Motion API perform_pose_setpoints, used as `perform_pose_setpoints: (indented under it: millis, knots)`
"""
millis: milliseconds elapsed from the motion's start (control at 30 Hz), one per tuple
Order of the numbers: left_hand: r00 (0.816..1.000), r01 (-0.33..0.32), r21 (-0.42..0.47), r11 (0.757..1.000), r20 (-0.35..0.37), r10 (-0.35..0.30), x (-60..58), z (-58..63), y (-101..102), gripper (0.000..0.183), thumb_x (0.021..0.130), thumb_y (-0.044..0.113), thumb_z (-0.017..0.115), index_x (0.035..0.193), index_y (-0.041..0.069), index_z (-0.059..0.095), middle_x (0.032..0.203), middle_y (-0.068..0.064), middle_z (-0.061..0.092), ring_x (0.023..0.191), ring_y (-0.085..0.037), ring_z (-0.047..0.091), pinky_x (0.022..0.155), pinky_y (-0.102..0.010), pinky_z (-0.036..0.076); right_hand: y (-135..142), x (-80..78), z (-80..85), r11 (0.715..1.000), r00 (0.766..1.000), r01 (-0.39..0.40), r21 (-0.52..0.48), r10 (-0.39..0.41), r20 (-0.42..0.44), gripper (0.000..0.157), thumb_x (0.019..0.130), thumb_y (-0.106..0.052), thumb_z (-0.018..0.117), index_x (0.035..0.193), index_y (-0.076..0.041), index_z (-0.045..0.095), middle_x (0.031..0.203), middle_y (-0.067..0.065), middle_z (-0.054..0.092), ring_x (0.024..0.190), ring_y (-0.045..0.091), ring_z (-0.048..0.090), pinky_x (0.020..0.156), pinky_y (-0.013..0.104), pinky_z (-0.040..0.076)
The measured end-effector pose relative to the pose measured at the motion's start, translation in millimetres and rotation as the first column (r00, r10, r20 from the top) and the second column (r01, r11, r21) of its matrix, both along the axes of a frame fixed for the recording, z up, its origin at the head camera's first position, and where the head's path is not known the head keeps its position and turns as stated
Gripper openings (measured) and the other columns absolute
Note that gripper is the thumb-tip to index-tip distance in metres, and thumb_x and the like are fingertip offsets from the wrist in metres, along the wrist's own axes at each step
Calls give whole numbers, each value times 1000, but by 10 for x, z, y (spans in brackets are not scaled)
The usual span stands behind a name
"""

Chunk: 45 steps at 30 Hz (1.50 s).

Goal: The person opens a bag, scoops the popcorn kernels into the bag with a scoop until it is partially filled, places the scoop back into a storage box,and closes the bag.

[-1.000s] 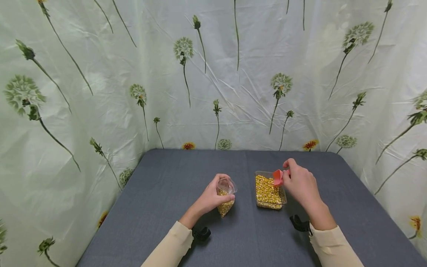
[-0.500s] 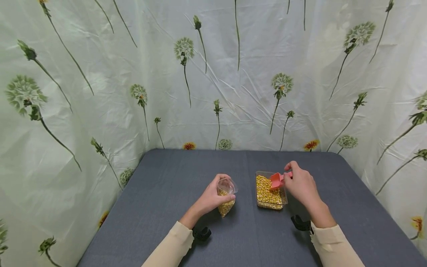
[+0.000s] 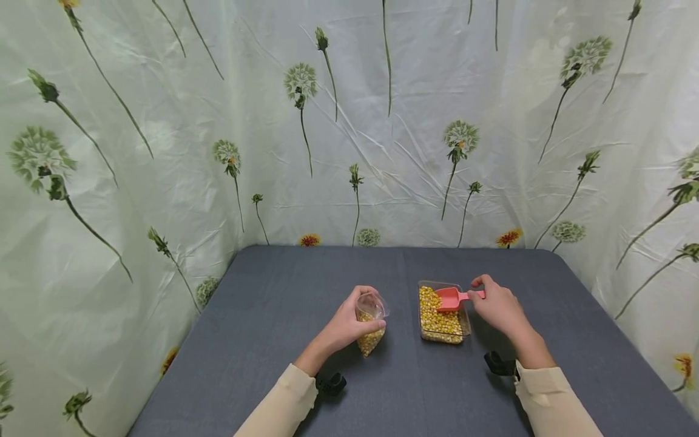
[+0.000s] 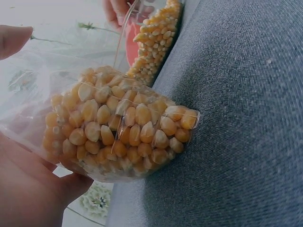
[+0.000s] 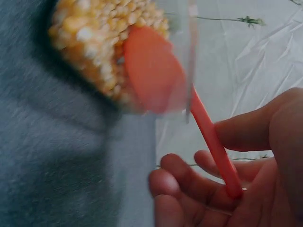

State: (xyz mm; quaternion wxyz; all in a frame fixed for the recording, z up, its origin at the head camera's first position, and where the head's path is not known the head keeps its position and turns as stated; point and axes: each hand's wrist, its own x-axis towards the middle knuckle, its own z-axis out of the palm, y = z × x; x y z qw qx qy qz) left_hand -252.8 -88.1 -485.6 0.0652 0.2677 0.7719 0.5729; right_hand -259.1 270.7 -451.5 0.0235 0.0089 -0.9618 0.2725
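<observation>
My left hand (image 3: pixel 349 320) grips a clear plastic bag (image 4: pixel 118 125) partly filled with corn kernels, its mouth held round and facing up. In the left wrist view the bag's pointed lower corner hangs close to the cloth. My right hand (image 3: pixel 501 308) pinches the handle of a coral-red scoop (image 3: pixel 450 299) between thumb and fingers. The scoop's bowl lies on the kernels inside a clear rectangular container (image 3: pixel 465 328), its handle crossing the right rim. Loose corn kernels (image 3: pixel 434 315) fill much of that container. In the right wrist view the scoop's bowl (image 5: pixel 154 71) shows through the container's clear wall.
A dark grey cloth-covered table (image 3: pixel 295 285) carries the container, right of the bag. Behind and beside it hangs a pale curtain (image 3: pixel 262 121) printed with dandelions. A black strap device sits on each wrist.
The scoop has turned from upright to nearly flat and its bowl has moved left into the kernels. My right hand has lowered and shifted slightly right. The left hand and bag stay put.
</observation>
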Motion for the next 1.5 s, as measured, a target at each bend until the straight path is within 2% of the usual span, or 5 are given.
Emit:
perform_pose_setpoints:
  millis: [133,367,500,800,1500]
  knots:
    - [1000,4,8,1000,-15,-4,-7,-2,13,51,92,28,76,132,27,46,123,3,58,109,-17,58,88,-43,47,2,-48,-91,1000,1000,-5,25,5,23,37,104,-31,49,126,-2,53,110,24,64,78,28,59,63,44,45]
    - [1000,10,14,1000,-15,-10,-9,-1,26,52,92,21,76,134,23,46,123,3,58,110,-18,58,89,-44,48,-44,-63,-147,1000,1000,-11,-1,11,29,28,104,-30,48,101,-3,56,79,9,55,65,23,49,56,36,36]
    - [1000,6,11,1000,-17,-6,-4,0,25,52,91,28,77,133,24,46,123,3,59,110,-17,58,90,-44,47,-37,-43,-128,989,998,-51,-141,57,39,30,105,-24,49,85,-3,56,70,7,53,60,21,50,53,36,41]
    - [1000,12,8,1000,-8,-12,16,-16,19,52,91,23,77,133,25,46,122,4,59,109,-16,58,91,-44,46,30,-37,-119,864,974,27,-502,91,209,27,106,-14,49,85,3,54,72,6,51,63,20,51,56,35,46]
    - [999,15,8,1000,-37,-14,0,-3,5,56,91,24,77,136,18,45,121,3,59,108,-17,59,87,-42,48,327,-83,-146,645,899,83,-759,281,337,23,106,-13,43,92,-6,59,77,0,55,68,13,54,61,28,48]
